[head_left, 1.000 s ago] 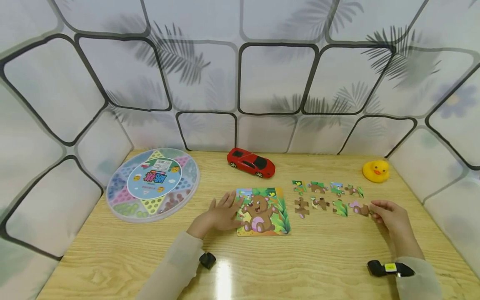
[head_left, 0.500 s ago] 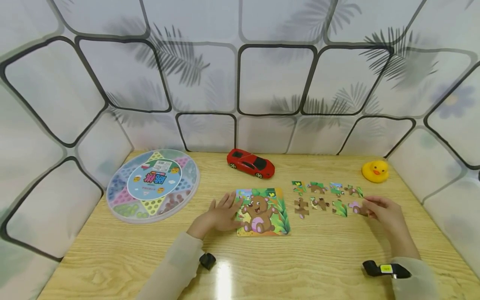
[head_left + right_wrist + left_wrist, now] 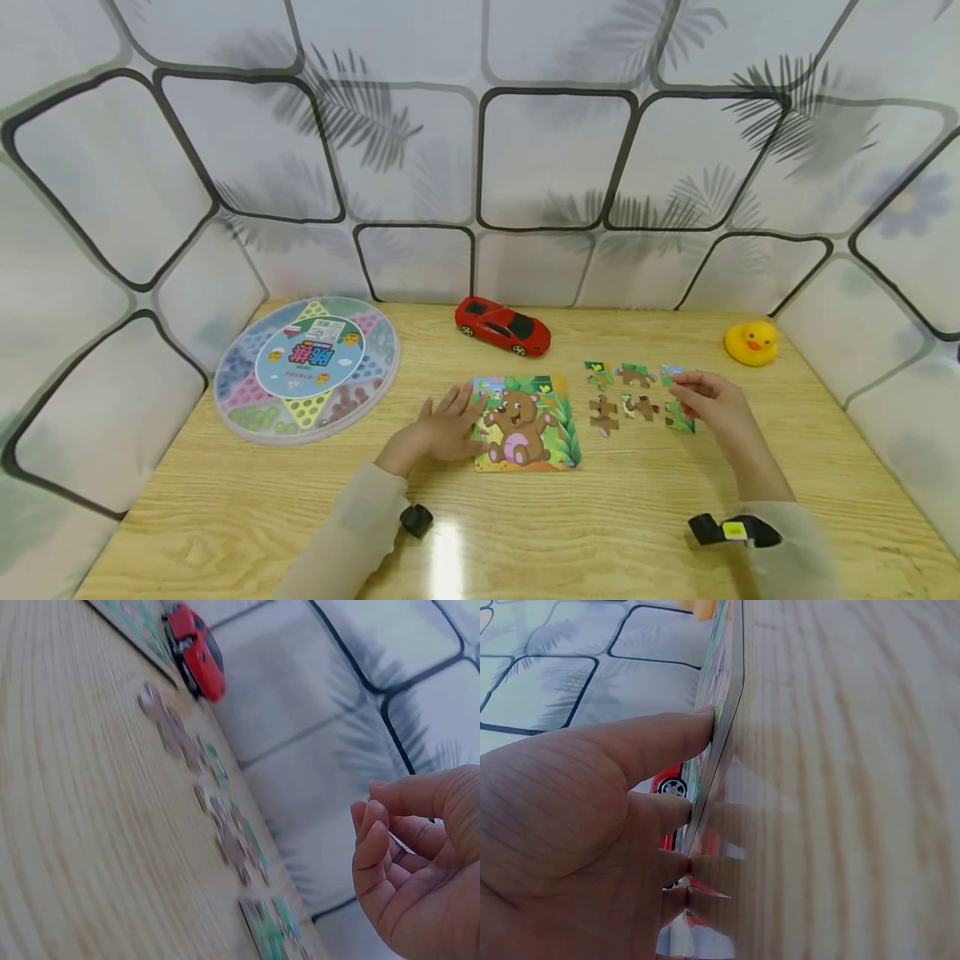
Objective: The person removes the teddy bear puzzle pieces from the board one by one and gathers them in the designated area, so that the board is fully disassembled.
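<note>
My left hand (image 3: 446, 429) rests with spread fingers on the left edge of a square bear picture puzzle (image 3: 525, 425). In the left wrist view, its thumb and fingertips touch the board's edge (image 3: 731, 697). My right hand (image 3: 716, 404) hovers over the right end of two rows of loose jigsaw pieces, its fingers loosely curled. No piece shows between its fingertips in the right wrist view. Among the pieces are a brown one (image 3: 603, 414), a green leafy one (image 3: 681, 419) and one with a yellow bird (image 3: 597, 373). The hand hides the rightmost pieces.
Behind the board stands a red toy car (image 3: 502, 325). A yellow rubber duck (image 3: 752, 342) sits at the back right, and a round Chinese checkers set (image 3: 307, 371) lies at the left. Patterned fabric walls (image 3: 555, 158) border the wooden table (image 3: 570, 533).
My right hand let go of the rightmost piece with the pink patch and moved left, over the neighbouring pieces. The left hand and the board stayed put.
</note>
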Demonstrator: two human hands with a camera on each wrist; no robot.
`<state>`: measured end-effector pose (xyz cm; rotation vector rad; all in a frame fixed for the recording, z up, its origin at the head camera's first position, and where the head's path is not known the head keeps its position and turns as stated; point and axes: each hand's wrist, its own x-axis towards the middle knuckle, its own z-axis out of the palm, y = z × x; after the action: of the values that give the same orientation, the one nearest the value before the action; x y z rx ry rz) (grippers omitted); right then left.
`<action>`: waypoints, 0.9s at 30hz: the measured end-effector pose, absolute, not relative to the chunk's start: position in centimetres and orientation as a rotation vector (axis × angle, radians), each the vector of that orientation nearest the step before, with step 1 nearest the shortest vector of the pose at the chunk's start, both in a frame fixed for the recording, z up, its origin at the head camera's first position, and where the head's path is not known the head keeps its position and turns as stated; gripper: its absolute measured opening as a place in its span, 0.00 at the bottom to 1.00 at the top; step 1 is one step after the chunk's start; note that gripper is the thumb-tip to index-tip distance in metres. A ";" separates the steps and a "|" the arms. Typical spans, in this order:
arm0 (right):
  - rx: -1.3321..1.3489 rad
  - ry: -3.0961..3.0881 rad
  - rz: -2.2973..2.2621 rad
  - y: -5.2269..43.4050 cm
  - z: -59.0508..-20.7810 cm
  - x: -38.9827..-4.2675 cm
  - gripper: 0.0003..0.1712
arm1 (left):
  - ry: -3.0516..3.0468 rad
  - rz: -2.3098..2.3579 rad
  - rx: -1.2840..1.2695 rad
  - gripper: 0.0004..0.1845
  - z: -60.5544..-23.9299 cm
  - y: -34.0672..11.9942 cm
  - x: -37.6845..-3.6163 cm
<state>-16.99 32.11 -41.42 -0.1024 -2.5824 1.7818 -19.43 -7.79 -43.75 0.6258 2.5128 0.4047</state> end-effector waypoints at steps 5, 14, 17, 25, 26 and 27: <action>0.055 -2.611 1.818 28.6 -41.5 -17.7 0.21 | 2.519 0.409 0.631 0.44 -44.1 -7.8 -19.5; 0.267 -2.692 1.892 22.6 -42.1 -18.4 0.17 | 2.523 0.383 0.636 0.44 -44.7 -7.9 -19.8; 0.317 -2.735 1.889 20.8 -42.4 -18.4 0.16 | 2.517 0.392 0.629 0.44 -44.2 -7.9 -19.6; 0.523 -2.860 1.838 16.9 -44.3 -18.3 0.14 | 2.518 0.374 0.627 0.43 -43.2 -7.8 -19.3; 0.563 -2.864 1.835 16.5 -44.5 -18.3 0.13 | 2.524 0.374 0.626 0.43 -43.2 -7.8 -19.3; 0.596 -2.863 1.845 16.1 -44.7 -18.3 0.13 | 2.529 0.369 0.628 0.43 -43.2 -7.8 -19.3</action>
<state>-18.26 16.14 -44.71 0.5960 -2.8631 1.8448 -19.28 -7.83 -43.25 0.6282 2.5286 0.3689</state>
